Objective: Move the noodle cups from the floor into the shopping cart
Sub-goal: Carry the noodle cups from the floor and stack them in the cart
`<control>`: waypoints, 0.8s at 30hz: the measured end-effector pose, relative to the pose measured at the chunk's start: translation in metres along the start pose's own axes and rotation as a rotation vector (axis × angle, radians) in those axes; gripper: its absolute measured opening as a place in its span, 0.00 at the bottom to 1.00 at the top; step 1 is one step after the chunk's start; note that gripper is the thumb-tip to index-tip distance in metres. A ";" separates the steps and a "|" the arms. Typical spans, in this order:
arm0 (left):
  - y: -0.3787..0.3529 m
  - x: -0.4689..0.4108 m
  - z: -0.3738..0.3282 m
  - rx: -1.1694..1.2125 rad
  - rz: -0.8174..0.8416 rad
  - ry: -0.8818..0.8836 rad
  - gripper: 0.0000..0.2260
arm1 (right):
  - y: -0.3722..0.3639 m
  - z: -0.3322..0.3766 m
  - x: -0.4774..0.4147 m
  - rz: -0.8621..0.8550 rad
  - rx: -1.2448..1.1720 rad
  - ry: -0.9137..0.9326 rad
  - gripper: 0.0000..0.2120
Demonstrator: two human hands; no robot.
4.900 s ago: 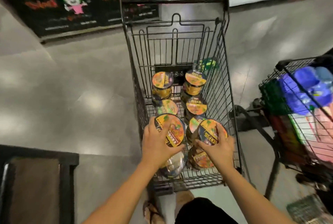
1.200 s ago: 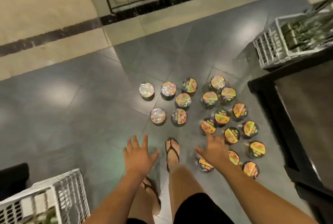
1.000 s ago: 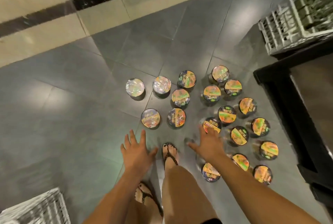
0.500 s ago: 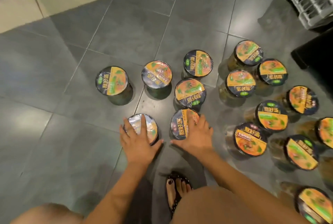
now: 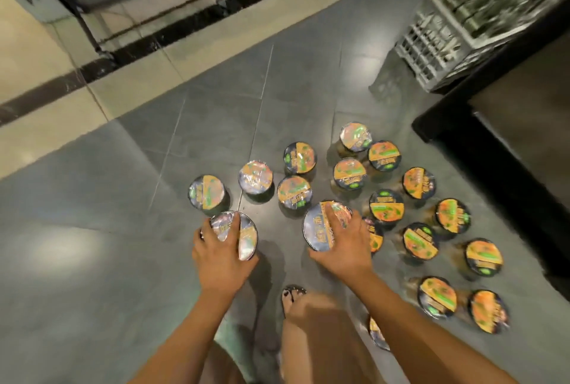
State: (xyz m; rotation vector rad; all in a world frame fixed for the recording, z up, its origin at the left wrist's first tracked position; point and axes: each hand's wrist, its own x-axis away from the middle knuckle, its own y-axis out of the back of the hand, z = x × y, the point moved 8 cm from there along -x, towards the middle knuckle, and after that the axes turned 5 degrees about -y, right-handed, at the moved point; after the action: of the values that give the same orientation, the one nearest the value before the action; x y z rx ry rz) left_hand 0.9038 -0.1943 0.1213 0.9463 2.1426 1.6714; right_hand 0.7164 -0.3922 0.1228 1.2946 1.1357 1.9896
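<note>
Low over the grey floor (image 5: 101, 229), the left hand (image 5: 222, 255) is clasping one noodle cup (image 5: 246, 238) from above, fingers curling over its foil lid, and the right hand (image 5: 345, 248) is doing the same with a second noodle cup (image 5: 317, 229). Each grip is wrapping round a cup, not lying spread. Both cups are looking larger than the others and tilted, so I am judging them to be just clear of the tiles. The step in hand is the carry to the shopping cart, which is not showing in this view.

To do it well, the person should be squeezing the rims rather than the thin lids and levelling each cup while rising. The right cup should be swinging wide of its close neighbours so that none is getting knocked over.

Counting: two cups are sitting in the hands and sixteen are standing upright on the floor. Fourteen of those are showing in full, with one cup (image 5: 376, 238) half hidden behind the right hand and another cup (image 5: 377, 334) under the right forearm. That is making eighteen noodle cups. One white crate (image 5: 431, 53) is standing at the upper right, well apart.
</note>
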 end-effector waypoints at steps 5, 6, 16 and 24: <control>0.142 0.019 -0.064 -0.042 0.009 -0.106 0.38 | 0.132 0.001 0.084 -0.073 -0.131 -0.087 0.50; 0.167 0.028 -0.075 -0.054 0.016 -0.124 0.37 | 0.155 -0.002 0.105 -0.092 -0.160 -0.110 0.50; 0.326 0.203 -0.148 -0.161 0.097 -0.369 0.38 | 0.263 -0.040 0.343 -0.158 -0.290 -0.296 0.52; 0.361 0.301 -0.182 -0.192 0.148 -0.542 0.38 | 0.236 -0.105 0.480 -0.153 -0.389 -0.424 0.52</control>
State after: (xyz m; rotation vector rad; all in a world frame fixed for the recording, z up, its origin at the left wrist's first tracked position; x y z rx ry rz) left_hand 0.6924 -0.0974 0.5690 1.3378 1.5637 1.4325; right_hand 0.4266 -0.1867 0.5366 1.2915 0.5917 1.6166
